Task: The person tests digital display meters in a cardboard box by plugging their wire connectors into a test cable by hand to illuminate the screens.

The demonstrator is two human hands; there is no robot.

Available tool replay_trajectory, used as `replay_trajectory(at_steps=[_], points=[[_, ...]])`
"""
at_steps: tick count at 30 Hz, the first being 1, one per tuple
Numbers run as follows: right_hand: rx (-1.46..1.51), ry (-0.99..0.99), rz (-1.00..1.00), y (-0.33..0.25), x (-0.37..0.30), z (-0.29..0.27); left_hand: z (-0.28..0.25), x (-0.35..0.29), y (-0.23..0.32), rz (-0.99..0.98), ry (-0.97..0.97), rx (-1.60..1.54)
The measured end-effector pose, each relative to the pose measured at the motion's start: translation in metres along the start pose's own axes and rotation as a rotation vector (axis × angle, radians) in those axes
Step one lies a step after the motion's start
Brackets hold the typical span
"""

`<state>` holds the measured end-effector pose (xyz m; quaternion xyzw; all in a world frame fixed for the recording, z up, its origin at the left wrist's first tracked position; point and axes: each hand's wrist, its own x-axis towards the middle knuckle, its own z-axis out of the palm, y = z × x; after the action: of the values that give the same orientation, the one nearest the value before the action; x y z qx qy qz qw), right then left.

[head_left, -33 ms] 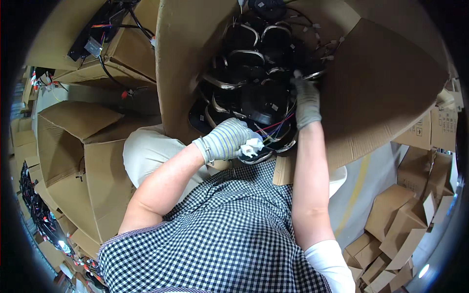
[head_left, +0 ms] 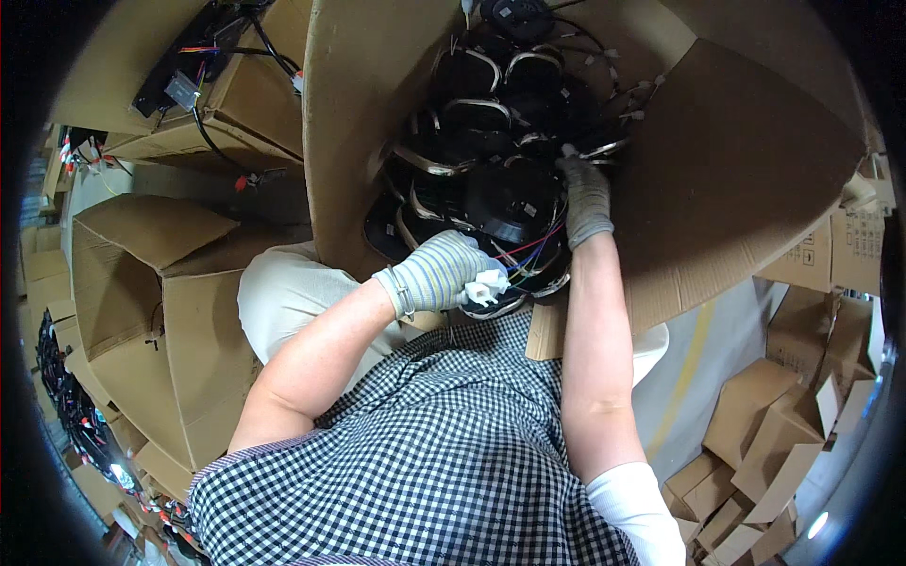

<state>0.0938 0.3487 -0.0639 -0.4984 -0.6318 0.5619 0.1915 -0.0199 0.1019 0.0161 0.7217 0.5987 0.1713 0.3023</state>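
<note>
With white connectors (head_left: 486,287) in left grip (head_left: 436,270), leave wires (head_left: 530,244) slack toward two o'clock; cannot tell about right grip (head_left: 587,196).

I have open room between the right hand (head_left: 587,200) and the brown cardboard box wall (head_left: 741,174); leftward, thin red and blue wires (head_left: 530,242) and packed round black, silver-rimmed parts (head_left: 505,196) block me.

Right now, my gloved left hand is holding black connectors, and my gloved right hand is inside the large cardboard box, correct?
Not quite: the head view shows your gloved left hand holding white connectors, not black; your gloved right hand is inside the large cardboard box.
</note>
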Motion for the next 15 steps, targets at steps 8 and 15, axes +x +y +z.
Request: replay_trajectory(at_steps=[8,15], points=[[0.590,-0.426,0.095,-0.018,-0.004,0.028,0.001,-0.006,-0.006,0.074,0.086,-0.234],[0.330,-0.134,-0.519,-0.134,-0.080,0.021,0.003,-0.013,-0.002,-0.221,0.336,-0.992]])
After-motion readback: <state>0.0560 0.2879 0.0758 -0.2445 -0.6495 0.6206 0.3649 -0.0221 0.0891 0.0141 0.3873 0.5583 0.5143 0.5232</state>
